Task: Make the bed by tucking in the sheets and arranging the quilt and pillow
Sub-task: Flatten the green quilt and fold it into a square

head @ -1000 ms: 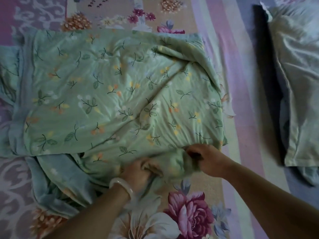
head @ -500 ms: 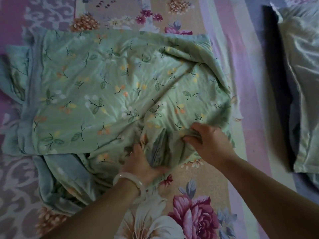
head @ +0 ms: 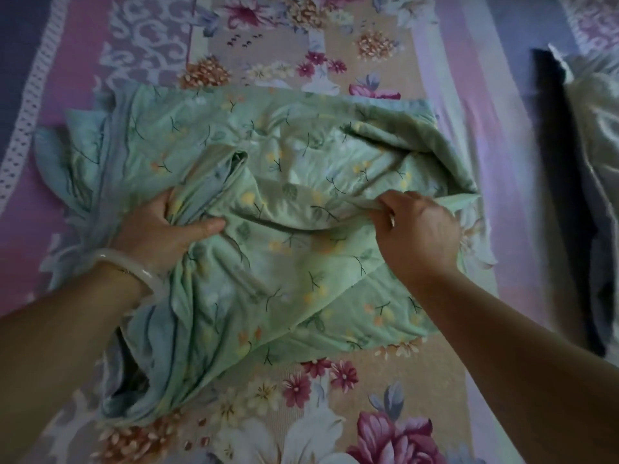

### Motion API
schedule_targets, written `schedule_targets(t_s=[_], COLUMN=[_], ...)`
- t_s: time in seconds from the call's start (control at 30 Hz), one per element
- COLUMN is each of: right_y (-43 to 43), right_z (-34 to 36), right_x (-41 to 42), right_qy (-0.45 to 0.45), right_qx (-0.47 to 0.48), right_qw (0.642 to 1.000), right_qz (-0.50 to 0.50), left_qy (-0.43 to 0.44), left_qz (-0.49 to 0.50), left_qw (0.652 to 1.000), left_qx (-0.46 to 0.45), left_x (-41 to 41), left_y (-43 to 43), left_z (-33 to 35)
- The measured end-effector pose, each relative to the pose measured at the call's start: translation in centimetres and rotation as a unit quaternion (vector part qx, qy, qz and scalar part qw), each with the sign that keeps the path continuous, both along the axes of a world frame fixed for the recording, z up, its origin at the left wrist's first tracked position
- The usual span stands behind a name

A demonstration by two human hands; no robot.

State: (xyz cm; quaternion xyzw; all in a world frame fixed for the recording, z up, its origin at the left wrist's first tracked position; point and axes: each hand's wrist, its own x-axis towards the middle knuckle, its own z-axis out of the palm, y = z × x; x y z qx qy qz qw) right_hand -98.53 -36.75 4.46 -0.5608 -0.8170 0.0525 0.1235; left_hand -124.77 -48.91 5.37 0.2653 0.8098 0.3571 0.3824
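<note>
Head view: the left hand (head: 167,234) grips a bunched fold at 9 o'clock and the right hand (head: 418,232) pinches an edge at 3 o'clock of the green quilt (head: 284,296), centred on the bed (head: 335,45); even tension should keep the fold square.

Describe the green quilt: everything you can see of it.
The quilt is thin, soft-looking pale green cloth printed with small leaf sprigs and yellow-orange buds. A bluer side shows at its left and lower-left edges. It lies crumpled and partly folded on the floral sheet, apart from the pillow at the right. The left hand grips a bunched fold of it. The right hand pinches a folded edge.
</note>
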Motion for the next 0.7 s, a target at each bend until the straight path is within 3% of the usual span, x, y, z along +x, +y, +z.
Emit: schedule_targets(t_s=[0.1,0.17,0.23,0.43,0.7], right_y=[1.6,2.4,3.1,5.4,11.1], right_z=[0.8,1.0,1.3,2.0,-3.2], right_x=[-3.7,-6.3,-9.3,-17.0,-23.6], right_qy=[0.127,0.262,0.320,0.336,0.345], right_qx=[-0.081,-0.128,-0.134,-0.127,-0.184], right_qw=[0.986,0.954,0.937,0.933,0.916], right_qz=[-0.074,-0.074,-0.046,0.012,-0.088], left_qy=[0.055,0.075,0.103,0.160,0.173], left_qz=[0.017,0.039,0.073,0.150,0.138], left_qw=[0.998,0.996,0.992,0.976,0.968], left_qx=[0.013,0.022,0.025,-0.012,-0.116], left_x=[-3.2,-5.5,-8.0,-13.9,-19.4], left_y=[1.1,1.7,2.3,4.1,8.5], left_z=[0.9,1.1,1.0,0.2,-3.4])
